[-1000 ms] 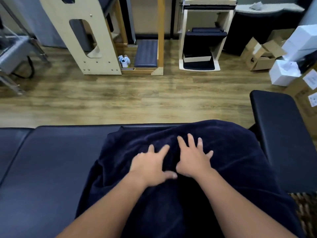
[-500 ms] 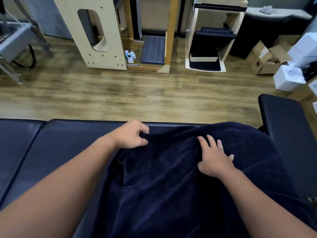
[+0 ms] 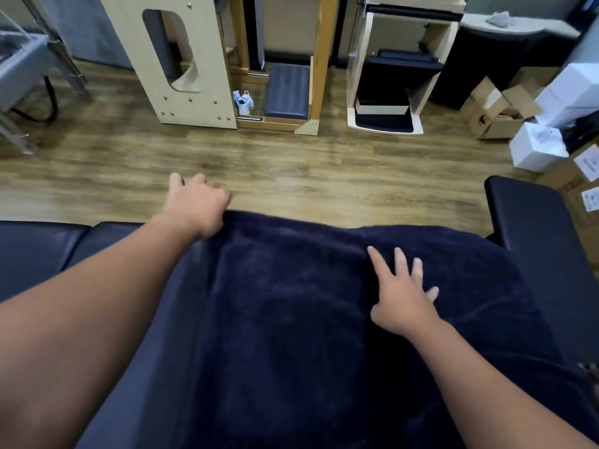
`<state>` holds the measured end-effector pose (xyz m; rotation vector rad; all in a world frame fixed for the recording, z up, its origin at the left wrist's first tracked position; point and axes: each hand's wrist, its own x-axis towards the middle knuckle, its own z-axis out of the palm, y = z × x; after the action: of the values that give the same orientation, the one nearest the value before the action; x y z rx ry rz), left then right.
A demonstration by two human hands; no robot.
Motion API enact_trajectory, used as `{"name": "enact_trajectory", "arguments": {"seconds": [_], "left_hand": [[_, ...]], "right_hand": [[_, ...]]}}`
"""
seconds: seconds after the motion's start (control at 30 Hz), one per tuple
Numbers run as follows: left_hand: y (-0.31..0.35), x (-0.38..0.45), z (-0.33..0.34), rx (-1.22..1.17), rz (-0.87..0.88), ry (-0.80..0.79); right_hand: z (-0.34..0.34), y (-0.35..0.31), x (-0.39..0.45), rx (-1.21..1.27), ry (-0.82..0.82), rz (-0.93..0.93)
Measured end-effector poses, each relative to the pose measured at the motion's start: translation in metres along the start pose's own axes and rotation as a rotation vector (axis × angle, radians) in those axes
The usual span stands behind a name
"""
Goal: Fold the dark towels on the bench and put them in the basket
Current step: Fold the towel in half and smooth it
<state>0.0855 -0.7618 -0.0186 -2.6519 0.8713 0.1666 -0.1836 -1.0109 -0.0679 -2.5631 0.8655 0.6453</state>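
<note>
A dark navy towel point(image 3: 291, 303) lies spread over the padded black surface point(image 3: 64, 254), covering its middle and right part and running toward the camera out of the bottom of the view. Its far edge follows the far edge of the surface, rising to a small peak at the left corner.

The left hand point(image 3: 194, 205) is at that far left corner, reaching past the surface's edge over the wooden floor point(image 3: 324, 173). Its fingers are curled and the towel's corner sits against the heel of the palm; the fingertips are blurred, so whether they actually pinch the cloth cannot be told. The right hand point(image 3: 402, 296) lies flat on the towel, palm down, fingers spread and pointing away, nearer the camera than the left hand and to the right of the towel's middle. It presses on the cloth without gripping it.

To the right, a second black padded section point(image 3: 534, 238) stands beside the towel's right edge. Across the floor stand a pale wooden frame with a cut-out point(image 3: 181, 59), a wooden unit holding a blue cushion point(image 3: 287, 92), and a white stand with dark pads point(image 3: 385, 85). Cardboard boxes point(image 3: 492, 108) and white boxes point(image 3: 538, 144) are stacked at the far right. Nothing lies on the towel between the two hands.
</note>
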Motion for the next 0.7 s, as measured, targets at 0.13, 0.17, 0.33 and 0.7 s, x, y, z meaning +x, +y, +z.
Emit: {"name": "enact_trajectory", "arguments": {"seconds": [0.13, 0.17, 0.33, 0.7], "left_hand": [[0.029, -0.026, 0.025, -0.069, 0.187, -0.02], [0.04, -0.036, 0.03, -0.093, 0.261, 0.011], [0.071, -0.082, 0.061, -0.17, 0.259, -0.306], [0.091, -0.179, 0.076, -0.258, 0.046, 0.1]], "right_hand": [[0.006, -0.008, 0.001, -0.039, -0.05, -0.169], [0.007, -0.01, 0.004, -0.032, -0.049, -0.142], [0.018, -0.025, 0.013, -0.028, 0.008, 0.037], [0.098, -0.038, -0.116, -0.273, -0.013, -0.283]]}}
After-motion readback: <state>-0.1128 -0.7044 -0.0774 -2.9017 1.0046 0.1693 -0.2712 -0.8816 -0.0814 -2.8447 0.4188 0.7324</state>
